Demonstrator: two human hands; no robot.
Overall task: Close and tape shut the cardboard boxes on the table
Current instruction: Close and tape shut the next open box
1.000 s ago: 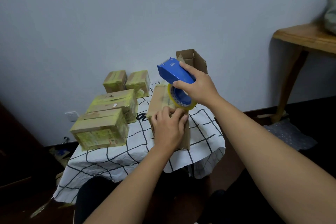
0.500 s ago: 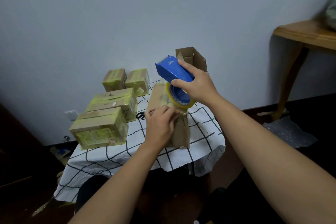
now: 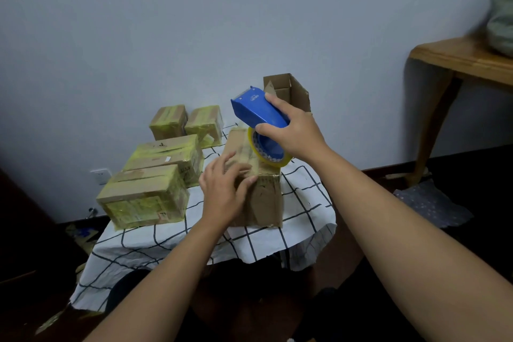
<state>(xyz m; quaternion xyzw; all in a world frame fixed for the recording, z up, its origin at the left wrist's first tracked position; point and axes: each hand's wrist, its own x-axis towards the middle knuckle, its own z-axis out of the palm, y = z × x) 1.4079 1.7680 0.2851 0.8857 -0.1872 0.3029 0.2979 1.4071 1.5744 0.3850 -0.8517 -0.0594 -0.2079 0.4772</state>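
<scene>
A closed brown cardboard box [image 3: 263, 200] stands in the middle of the small table [image 3: 305, 203], which wears a white cloth with black grid lines. My left hand [image 3: 224, 189] lies on the box's near top edge with fingers spread and fairly straight. My right hand [image 3: 291, 130] grips a blue tape dispenser [image 3: 258, 111] with a yellow-rimmed tape roll [image 3: 269, 153], held tilted over the box's top right side. Behind it an open cardboard box [image 3: 288, 91] stands with its flaps up.
Several boxes wrapped in yellowish tape sit on the table's left: two large ones [image 3: 144, 194] [image 3: 166, 155] and two small ones [image 3: 168, 121] [image 3: 204, 123] at the back. A wooden table [image 3: 460, 58] stands at right. A wall rises close behind.
My left hand has slid left and up along the box's near edge, its fingers now spread. The dispenser has stayed above the box, shifting only slightly.
</scene>
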